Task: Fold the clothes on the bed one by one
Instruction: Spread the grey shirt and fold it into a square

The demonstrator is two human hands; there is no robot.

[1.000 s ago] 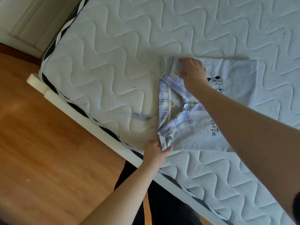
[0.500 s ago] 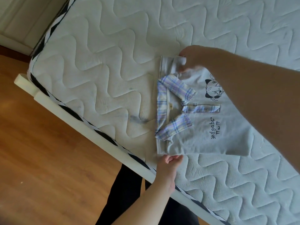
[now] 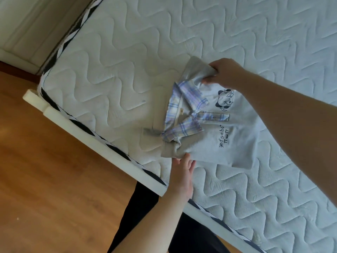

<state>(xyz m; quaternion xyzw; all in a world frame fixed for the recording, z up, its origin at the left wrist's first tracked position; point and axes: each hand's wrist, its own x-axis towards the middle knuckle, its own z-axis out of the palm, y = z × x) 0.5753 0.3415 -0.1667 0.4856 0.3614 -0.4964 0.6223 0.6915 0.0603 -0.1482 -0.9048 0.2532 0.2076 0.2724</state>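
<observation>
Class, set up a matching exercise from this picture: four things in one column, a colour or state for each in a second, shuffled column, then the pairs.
1. collar
2. floor
3. right hand
4. mattress

A. white, quilted
B. plaid
C. grips the shirt's shoulder
D. brown wood

Pairs: 1-B, 2-D, 3-C, 4-A

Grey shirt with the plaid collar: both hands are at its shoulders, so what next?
Probably lift it off the mattress: the right hand grips one shoulder of the grey plaid-collared shirt, the left hand is under the other, and it already looks folded.
</observation>
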